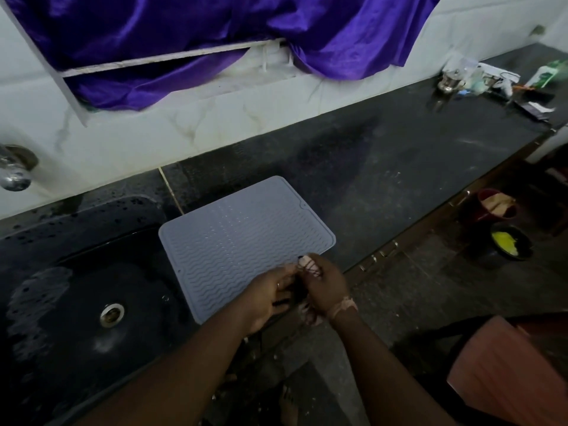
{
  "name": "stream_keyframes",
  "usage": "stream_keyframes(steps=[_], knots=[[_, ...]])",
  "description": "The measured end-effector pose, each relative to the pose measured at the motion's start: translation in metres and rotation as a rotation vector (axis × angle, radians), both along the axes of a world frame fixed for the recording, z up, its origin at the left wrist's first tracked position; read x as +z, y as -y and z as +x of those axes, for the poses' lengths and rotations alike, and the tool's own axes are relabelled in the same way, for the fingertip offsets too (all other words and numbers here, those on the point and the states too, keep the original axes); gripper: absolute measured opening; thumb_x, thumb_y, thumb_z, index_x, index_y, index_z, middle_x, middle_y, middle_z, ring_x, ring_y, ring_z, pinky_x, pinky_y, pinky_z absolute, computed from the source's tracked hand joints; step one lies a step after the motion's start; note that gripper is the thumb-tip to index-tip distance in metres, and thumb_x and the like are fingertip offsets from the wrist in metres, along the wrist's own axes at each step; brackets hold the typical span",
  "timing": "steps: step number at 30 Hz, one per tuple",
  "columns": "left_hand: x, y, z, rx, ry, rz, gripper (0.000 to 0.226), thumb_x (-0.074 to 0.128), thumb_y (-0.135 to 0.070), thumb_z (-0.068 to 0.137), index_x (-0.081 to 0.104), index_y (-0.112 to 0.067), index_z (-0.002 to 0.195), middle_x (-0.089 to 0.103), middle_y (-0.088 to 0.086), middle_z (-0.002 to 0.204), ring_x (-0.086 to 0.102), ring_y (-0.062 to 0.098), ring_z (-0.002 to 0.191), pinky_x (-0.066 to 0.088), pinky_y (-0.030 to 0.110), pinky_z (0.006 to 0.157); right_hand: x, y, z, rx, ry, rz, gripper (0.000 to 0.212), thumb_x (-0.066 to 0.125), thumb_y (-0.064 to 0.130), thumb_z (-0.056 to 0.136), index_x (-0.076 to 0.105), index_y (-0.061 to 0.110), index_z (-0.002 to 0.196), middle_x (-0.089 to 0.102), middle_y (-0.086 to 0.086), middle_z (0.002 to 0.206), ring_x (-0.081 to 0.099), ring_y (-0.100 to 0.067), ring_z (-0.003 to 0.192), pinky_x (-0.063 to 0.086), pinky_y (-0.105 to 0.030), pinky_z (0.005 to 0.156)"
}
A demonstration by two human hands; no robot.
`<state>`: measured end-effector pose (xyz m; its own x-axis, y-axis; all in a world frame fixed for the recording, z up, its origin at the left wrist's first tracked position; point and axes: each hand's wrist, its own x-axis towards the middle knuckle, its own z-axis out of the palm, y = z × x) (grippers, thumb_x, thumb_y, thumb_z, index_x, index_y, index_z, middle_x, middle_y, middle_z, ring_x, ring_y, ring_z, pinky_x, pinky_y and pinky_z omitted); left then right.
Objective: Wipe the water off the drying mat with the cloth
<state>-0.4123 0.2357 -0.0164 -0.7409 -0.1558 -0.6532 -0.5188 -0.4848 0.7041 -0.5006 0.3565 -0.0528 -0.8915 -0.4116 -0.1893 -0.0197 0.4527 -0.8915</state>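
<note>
both hands (299,287) bunching cloth (309,265) – over grey drying mat (233,238)

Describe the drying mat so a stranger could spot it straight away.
Start at the black counter under the white tiled wall. Just right of the sink lies the mat, flat, its near edge under both hands. It is a pale grey rectangle with rounded corners and wavy ridges, the only light thing on the dark stone.

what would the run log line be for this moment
stage: pre-wipe | cloth: bunched in right hand, over mat's near edge | left hand: fingers at cloth | mat: flat on counter beside sink
</note>
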Motion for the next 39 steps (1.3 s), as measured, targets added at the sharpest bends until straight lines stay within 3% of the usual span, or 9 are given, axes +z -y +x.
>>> stream_keyframes(steps=[4, 7, 11, 15, 21, 25, 30, 34, 39], knots=[[-0.026, 0.011, -0.012, -0.181, 0.078, -1.044, 0.042, 0.054, -0.024, 0.1, 0.056, -0.025, 0.142, 0.053, 0.001, 0.147, 0.052, 0.016, 0.126, 0.041, 0.03, 0.109, 0.014, -0.024, -0.061, -0.059, -0.209, 0.427, 0.022, 0.055, 0.035, 0.098, 0.068, 0.023, 0.11, 0.068, -0.01, 0.113, 0.067, -0.031, 0.102, 0.054, -0.037, 0.087], [-0.045, 0.028, 0.003, -0.341, 0.331, -1.36, 0.056, 0.055, -0.025, 0.096, 0.044, -0.037, 0.149, 0.033, 0.011, 0.157, 0.035, 0.035, 0.136, 0.035, 0.049, 0.112, 0.01, -0.02, -0.091, 0.09, -0.312, 0.585, 0.023, 0.059, 0.028, 0.093, 0.069, 0.018, 0.11, 0.055, -0.014, 0.119, 0.066, -0.036, 0.097, 0.055, -0.039, 0.087], [-0.064, 0.043, 0.036, -0.202, 0.426, -1.357, 0.058, 0.064, -0.042, 0.092, 0.044, -0.044, 0.146, 0.032, 0.008, 0.156, 0.033, 0.036, 0.136, 0.031, 0.052, 0.112, -0.006, -0.003, -0.084, 0.202, -0.356, 0.687, 0.026, 0.051, 0.032, 0.1, 0.063, 0.013, 0.113, 0.054, -0.016, 0.124, 0.064, -0.036, 0.1, 0.054, -0.037, 0.085], [-0.078, 0.059, 0.053, -0.226, 0.4, -1.402, 0.059, 0.066, -0.056, 0.086, 0.051, -0.044, 0.141, 0.041, 0.004, 0.153, 0.041, 0.029, 0.135, 0.036, 0.047, 0.111, -0.01, 0.016, -0.057, 0.14, -0.225, 0.605, 0.029, 0.055, 0.029, 0.095, 0.061, 0.012, 0.117, 0.045, -0.017, 0.138, 0.06, -0.035, 0.111, 0.049, -0.037, 0.09], [-0.073, 0.056, 0.056, -0.246, 0.392, -1.47, 0.056, 0.067, -0.045, 0.09, 0.05, -0.041, 0.143, 0.04, 0.005, 0.155, 0.044, 0.035, 0.131, 0.042, 0.048, 0.106, -0.008, 0.045, 0.038, 0.378, -0.234, 0.53, 0.022, 0.057, 0.023, 0.092, 0.061, 0.011, 0.109, 0.046, -0.011, 0.13, 0.063, -0.031, 0.099, 0.049, -0.03, 0.081], [-0.072, 0.067, 0.063, -0.224, 0.291, -1.441, 0.056, 0.064, -0.013, 0.09, 0.056, -0.03, 0.142, 0.047, 0.01, 0.151, 0.047, 0.035, 0.13, 0.038, 0.041, 0.111, 0.004, 0.042, -0.011, 0.299, -0.132, 0.512, 0.02, 0.053, 0.021, 0.095, 0.064, 0.012, 0.109, 0.059, -0.011, 0.12, 0.062, -0.028, 0.101, 0.051, -0.026, 0.073], [-0.07, 0.07, 0.092, 0.053, 0.435, -1.349, 0.056, 0.073, -0.02, 0.082, 0.06, -0.026, 0.136, 0.053, 0.013, 0.137, 0.054, 0.035, 0.118, 0.046, 0.044, 0.103, 0.008, 0.041, -0.057, 0.139, -0.187, 0.668, 0.034, 0.056, 0.027, 0.095, 0.057, 0.009, 0.124, 0.051, -0.014, 0.136, 0.052, -0.031, 0.122, 0.046, -0.037, 0.094], [-0.073, 0.069, 0.101, 0.164, 0.333, -1.142, 0.055, 0.07, -0.01, 0.088, 0.057, -0.022, 0.14, 0.05, 0.014, 0.135, 0.059, 0.029, 0.114, 0.046, 0.035, 0.1, 0.007, 0.066, 0.029, 0.271, -0.253, 0.647, 0.034, 0.055, 0.022, 0.095, 0.055, 0.006, 0.126, 0.045, -0.017, 0.142, 0.054, -0.033, 0.125, 0.046, -0.036, 0.096], [-0.085, 0.077, 0.106, 0.322, 0.331, -1.034, 0.049, 0.072, -0.006, 0.085, 0.062, -0.017, 0.132, 0.06, 0.017, 0.129, 0.06, 0.026, 0.11, 0.047, 0.033, 0.1, 0.001, 0.092, 0.108, 0.514, -0.148, 0.416, 0.026, 0.06, 0.024, 0.086, 0.062, 0.013, 0.109, 0.053, -0.01, 0.126, 0.061, -0.028, 0.103, 0.049, -0.028, 0.087]])
